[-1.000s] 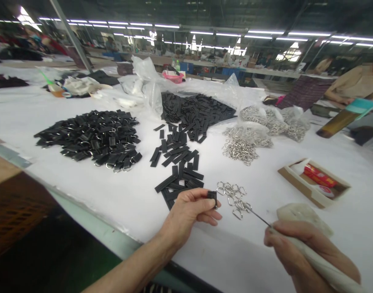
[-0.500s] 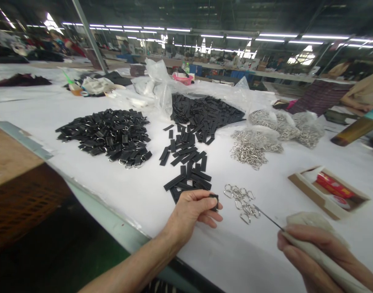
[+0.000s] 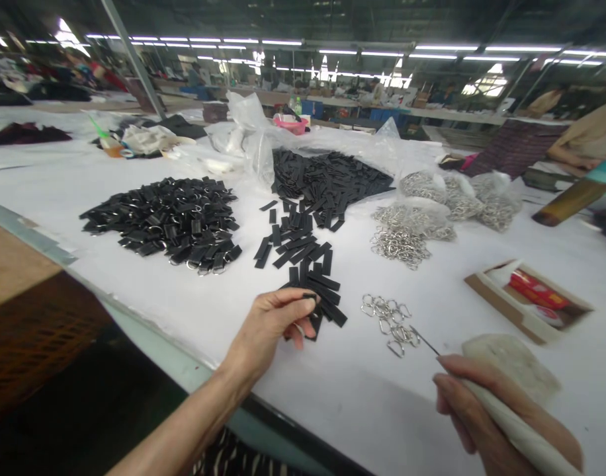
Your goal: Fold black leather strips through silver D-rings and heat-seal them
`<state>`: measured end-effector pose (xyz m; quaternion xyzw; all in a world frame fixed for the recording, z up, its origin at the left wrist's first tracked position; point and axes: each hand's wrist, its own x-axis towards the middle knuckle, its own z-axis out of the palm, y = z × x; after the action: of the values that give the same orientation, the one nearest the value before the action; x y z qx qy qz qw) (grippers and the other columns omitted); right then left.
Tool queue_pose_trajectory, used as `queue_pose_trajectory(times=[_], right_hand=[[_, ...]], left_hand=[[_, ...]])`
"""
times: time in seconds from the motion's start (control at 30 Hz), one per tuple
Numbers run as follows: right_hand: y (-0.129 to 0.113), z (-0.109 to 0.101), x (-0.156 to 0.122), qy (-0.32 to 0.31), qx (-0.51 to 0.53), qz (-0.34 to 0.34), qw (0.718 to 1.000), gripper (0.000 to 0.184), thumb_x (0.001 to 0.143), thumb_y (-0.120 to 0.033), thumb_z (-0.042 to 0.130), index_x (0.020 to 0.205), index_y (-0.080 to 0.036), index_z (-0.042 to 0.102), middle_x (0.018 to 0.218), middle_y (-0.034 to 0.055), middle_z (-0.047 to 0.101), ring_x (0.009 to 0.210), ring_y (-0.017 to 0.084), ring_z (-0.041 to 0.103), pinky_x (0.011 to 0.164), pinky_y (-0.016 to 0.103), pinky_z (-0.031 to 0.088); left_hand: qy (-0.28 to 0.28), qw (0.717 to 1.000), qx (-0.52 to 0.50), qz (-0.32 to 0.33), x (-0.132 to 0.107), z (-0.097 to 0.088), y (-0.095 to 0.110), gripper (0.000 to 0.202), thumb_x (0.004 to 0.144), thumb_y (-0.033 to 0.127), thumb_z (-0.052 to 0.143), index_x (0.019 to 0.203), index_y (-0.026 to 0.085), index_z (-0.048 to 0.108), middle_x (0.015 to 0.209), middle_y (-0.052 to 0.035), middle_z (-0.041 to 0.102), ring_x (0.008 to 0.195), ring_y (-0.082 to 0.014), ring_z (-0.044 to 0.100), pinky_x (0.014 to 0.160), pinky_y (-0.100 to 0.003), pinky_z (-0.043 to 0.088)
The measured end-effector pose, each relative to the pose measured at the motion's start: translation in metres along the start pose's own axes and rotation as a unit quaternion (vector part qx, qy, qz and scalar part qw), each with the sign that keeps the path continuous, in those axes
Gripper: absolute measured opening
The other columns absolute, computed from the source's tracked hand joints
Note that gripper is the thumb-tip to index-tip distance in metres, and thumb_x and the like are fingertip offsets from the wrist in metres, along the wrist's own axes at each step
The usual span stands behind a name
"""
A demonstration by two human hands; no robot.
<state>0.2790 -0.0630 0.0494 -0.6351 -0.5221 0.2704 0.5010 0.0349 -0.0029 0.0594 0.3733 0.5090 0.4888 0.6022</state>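
My left hand (image 3: 278,320) is closed, thumb against fingers, on a small black strap piece (image 3: 310,297), mostly hidden by the fingertips. Beneath and beyond it lie loose flat black strips (image 3: 327,289). My right hand (image 3: 496,403) grips a pale-handled awl (image 3: 506,411); its thin metal tip points at a small cluster of metal D-rings (image 3: 388,318), close to the nearest ones. Whether the tip touches a ring I cannot tell. Further left sits a heap of black tabs with D-rings (image 3: 169,221) on them.
A big pile of black strips (image 3: 327,178) lies at the back beside clear plastic bags (image 3: 251,132). Bagged D-rings (image 3: 417,225) are at the right, behind an open cardboard box (image 3: 511,314). A brown bottle (image 3: 565,201) lies tilted far right, near another person's arm (image 3: 575,158).
My left hand has moved left with the black strap piece, from beside the D-rings to the strips. My right hand has shifted slightly left and down, still holding the awl.
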Motion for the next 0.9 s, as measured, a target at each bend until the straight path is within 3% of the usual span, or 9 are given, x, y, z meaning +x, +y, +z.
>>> queue_pose_trajectory(times=[0.13,0.27,0.4,0.43,0.5,0.57,0.63,0.73,0.9], right_hand=[[-0.004,0.002,0.002,-0.049,0.004,-0.035,0.998,0.019,0.081,-0.038,0.061,0.087,-0.020,0.065,0.052,-0.0007,0.058,0.033,0.010,0.045,0.031,0.020,0.037],[0.002,-0.001,0.003,-0.049,-0.015,-0.066,0.997,0.013,0.085,-0.032,0.057,0.091,-0.022,0.062,0.055,-0.0007,0.060,0.035,0.010,0.047,0.033,0.020,0.038],[0.016,0.000,0.004,-0.053,-0.057,-0.096,0.992,0.012,0.086,-0.030,0.055,0.095,-0.023,0.060,0.059,-0.0008,0.061,0.041,0.012,0.051,0.040,0.021,0.041],[0.020,0.001,0.004,-0.058,-0.067,-0.104,0.991,0.013,0.086,-0.030,0.056,0.095,-0.023,0.060,0.060,-0.0005,0.061,0.046,0.013,0.055,0.044,0.022,0.043],[0.024,0.001,0.007,-0.064,-0.100,-0.124,0.985,0.013,0.085,-0.032,0.057,0.094,-0.023,0.059,0.064,0.0000,0.061,0.057,0.016,0.060,0.051,0.023,0.046],[0.024,0.000,0.011,-0.079,-0.160,-0.142,0.974,0.011,0.086,-0.032,0.055,0.090,-0.022,0.058,0.066,-0.0002,0.058,0.059,0.017,0.058,0.053,0.024,0.044],[0.022,-0.002,0.016,-0.103,-0.229,-0.168,0.953,0.010,0.087,-0.029,0.051,0.089,-0.022,0.057,0.067,-0.0004,0.057,0.055,0.016,0.054,0.051,0.025,0.041],[0.016,-0.004,0.025,-0.144,-0.294,-0.237,0.915,0.013,0.088,-0.018,0.044,0.090,-0.020,0.057,0.070,0.0024,0.060,0.061,0.018,0.055,0.055,0.027,0.041],[0.012,0.004,0.034,-0.195,-0.392,-0.337,0.833,0.020,0.083,-0.004,0.042,0.082,-0.018,0.057,0.068,0.0038,0.059,0.065,0.020,0.054,0.058,0.029,0.040]], left_hand=[[0.120,0.987,0.084,0.063,0.018,-0.041,0.025,0.019,0.065,0.026,0.073,0.075,0.011,0.067,0.049,0.0018,0.055,0.044,-0.0083,0.046,0.041,-0.018,0.038],[0.282,0.933,0.190,0.119,0.041,-0.081,0.052,0.021,0.066,0.019,0.065,0.085,0.009,0.061,0.059,0.0015,0.055,0.047,-0.0090,0.049,0.050,-0.023,0.045],[0.330,0.889,0.281,0.147,0.039,-0.088,0.060,0.045,0.069,0.021,0.064,0.112,0.014,0.053,0.078,0.0014,0.058,0.058,-0.0120,0.056,0.058,-0.025,0.044],[0.322,0.877,0.323,0.150,0.034,-0.082,0.057,0.044,0.070,0.023,0.064,0.112,0.016,0.054,0.076,0.0018,0.059,0.059,-0.0134,0.056,0.057,-0.025,0.043],[0.251,0.845,0.437,0.176,0.023,-0.063,0.043,0.026,0.074,0.029,0.061,0.097,0.017,0.062,0.069,0.0009,0.060,0.061,-0.0167,0.057,0.057,-0.026,0.042],[0.096,0.816,0.527,0.217,0.013,-0.042,0.025,0.017,0.081,0.031,0.053,0.084,0.019,0.065,0.083,-0.0028,0.066,0.074,-0.0201,0.061,0.067,-0.029,0.046],[0.003,0.765,0.602,0.228,0.008,-0.025,0.009,0.021,0.084,0.028,0.046,0.092,0.021,0.064,0.103,-0.0050,0.065,0.087,-0.0230,0.062,0.072,-0.032,0.047],[-0.034,0.682,0.696,0.220,0.008,-0.012,-0.005,0.027,0.086,0.024,0.041,0.103,0.021,0.062,0.113,-0.0071,0.061,0.094,-0.0254,0.061,0.070,-0.034,0.049],[-0.040,0.572,0.786,0.232,0.011,-0.010,-0.004,0.030,0.085,0.009,0.036,0.098,0.016,0.062,0.101,-0.0108,0.062,0.093,-0.0273,0.058,0.063,-0.034,0.050]])
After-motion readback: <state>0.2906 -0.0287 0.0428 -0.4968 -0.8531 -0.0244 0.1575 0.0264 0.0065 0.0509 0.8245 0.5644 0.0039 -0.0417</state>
